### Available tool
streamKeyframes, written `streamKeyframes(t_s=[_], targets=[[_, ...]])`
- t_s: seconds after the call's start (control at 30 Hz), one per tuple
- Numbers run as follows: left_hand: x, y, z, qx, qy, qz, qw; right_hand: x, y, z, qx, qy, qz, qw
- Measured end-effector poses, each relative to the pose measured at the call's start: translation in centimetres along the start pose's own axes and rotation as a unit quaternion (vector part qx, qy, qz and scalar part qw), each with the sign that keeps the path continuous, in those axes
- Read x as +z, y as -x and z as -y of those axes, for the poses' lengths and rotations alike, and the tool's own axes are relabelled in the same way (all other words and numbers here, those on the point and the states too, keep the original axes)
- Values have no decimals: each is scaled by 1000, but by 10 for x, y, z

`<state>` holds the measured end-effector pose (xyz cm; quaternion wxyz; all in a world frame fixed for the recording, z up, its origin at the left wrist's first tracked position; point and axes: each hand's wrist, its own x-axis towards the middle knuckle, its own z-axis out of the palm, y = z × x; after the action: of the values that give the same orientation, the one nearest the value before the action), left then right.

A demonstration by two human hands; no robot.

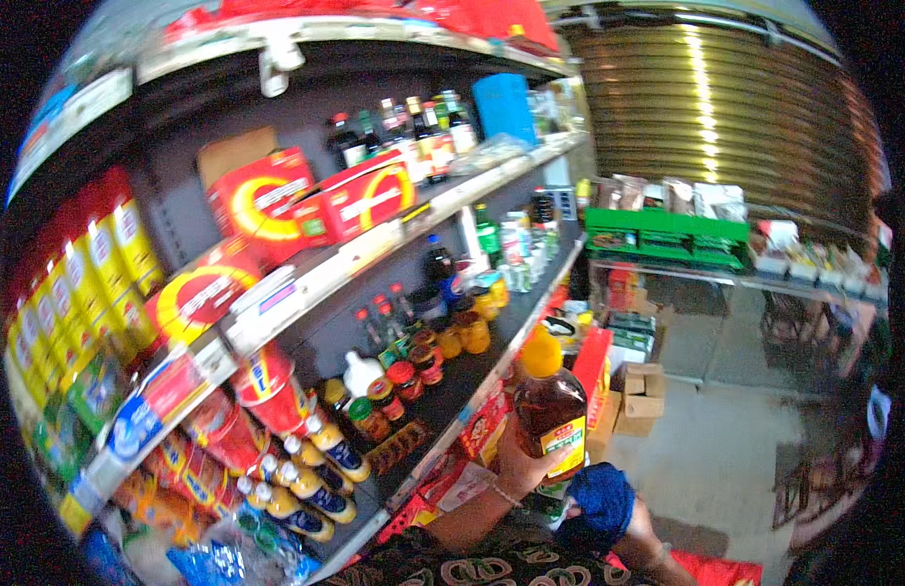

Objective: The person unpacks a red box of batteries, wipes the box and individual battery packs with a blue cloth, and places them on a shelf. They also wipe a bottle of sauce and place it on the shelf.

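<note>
Gripped in my left hand [524, 467] is a bottle [553, 415] of dark reddish-brown liquid with a yellow cap and a yellow-and-green label. It stands nearly upright in front of the shelf's right end. My right hand [640, 535] is just below and right of the bottle, bunched into a blue cloth [601, 500] that hides most of its fingers. I cannot make out whether the cloth touches the bottle's base.
Shelving [326, 273] on the left carries red cartons [360, 203], dark bottles [438, 264], jars [404, 379] and yellow-capped drink bottles [306, 483]. Further right are a green rack [667, 234], a cardboard box [640, 396] on the floor and a rolled shutter [716, 107].
</note>
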<state>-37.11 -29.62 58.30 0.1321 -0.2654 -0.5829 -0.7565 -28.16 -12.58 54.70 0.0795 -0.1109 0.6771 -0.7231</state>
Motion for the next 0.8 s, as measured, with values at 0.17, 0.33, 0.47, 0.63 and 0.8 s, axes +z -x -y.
streamKeyframes(t_s=[0.17, 0.33, 0.47, 0.63, 0.8], targets=[[-3, 20, -4, -47, 41, -80, 995, 11, -7, 47, -129, -279, -174, 936], [-10, 25, -3, -16, -45, -66, 997, 64, -37, 36, -286, 13, -181, 941], [-34, 22, 9, -105, 253, 33, 961, 77, -60, 27, -372, 280, -171, 868], [-71, 28, 4, -74, 161, -11, 984, 102, -70, 25, -344, 95, -130, 925], [-93, 31, -51, -5, 30, 22, 999, 84, -98, -52, -201, 50, -195, 959]])
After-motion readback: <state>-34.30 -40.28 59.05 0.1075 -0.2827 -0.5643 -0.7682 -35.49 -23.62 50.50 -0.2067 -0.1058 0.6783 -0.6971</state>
